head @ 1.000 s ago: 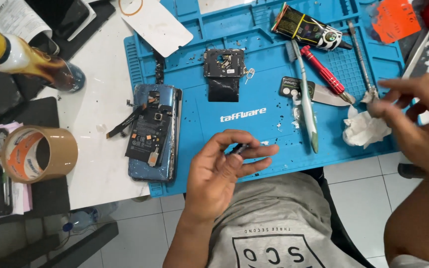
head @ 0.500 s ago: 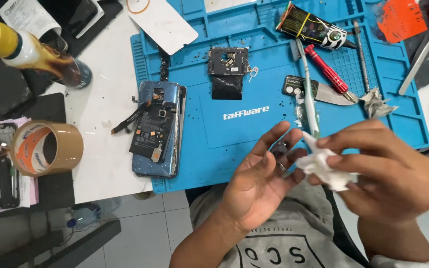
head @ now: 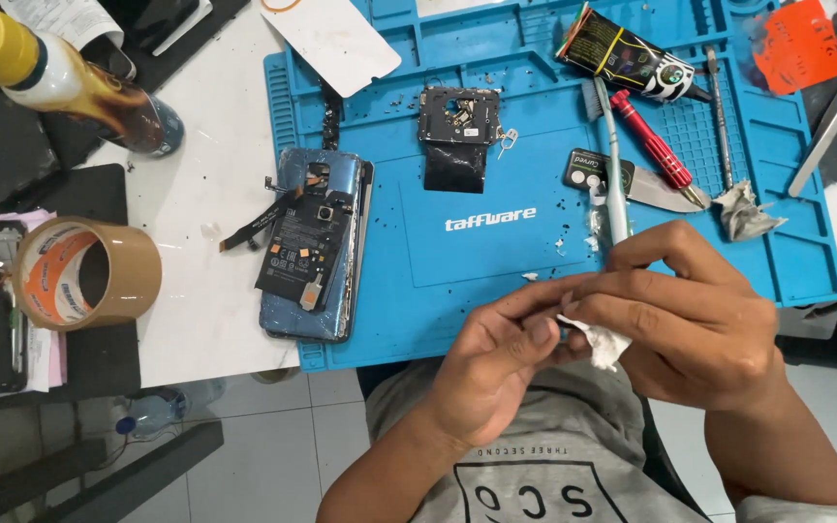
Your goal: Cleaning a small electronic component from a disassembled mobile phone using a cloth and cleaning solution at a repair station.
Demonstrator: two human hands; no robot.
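Both hands met just below the near edge of the blue repair mat (head: 728, 242), over the person's grey shirt. The right hand (head: 699, 329) had its fingers curled and pinched onto a crumpled white tissue (head: 601, 344), whose loose end hung below the knuckles. The left hand (head: 496, 373) pressed up against it from the left, fingers bent and closed toward the tissue, the fingertips touching the right hand's fingers; whether a small part sat between them could not be told, since the fingers hid that spot.

On the mat, near its left edge, lay an opened smartphone (head: 310, 247) with its back off and battery and boards exposed, a thin flex cable trailing off it onto the white table (head: 210, 184). Toward the mat's middle, above its printed white lettering, sat a small dark camera-frame part (head: 457, 121) with a black strip under it. Right of that lay a white toothbrush (head: 612, 165), a red-handled screwdriver (head: 653, 150), a flat metal blade (head: 666, 191), a slim metal tool (head: 719, 116) and another wad of tissue (head: 746, 213). A black glue tube (head: 627, 60) rested at the mat's far right corner.

Left of the mat, on the table, stood a roll of brown packing tape (head: 84, 274) and, farther up, a yellow-capped bottle (head: 60, 82) lying tilted.
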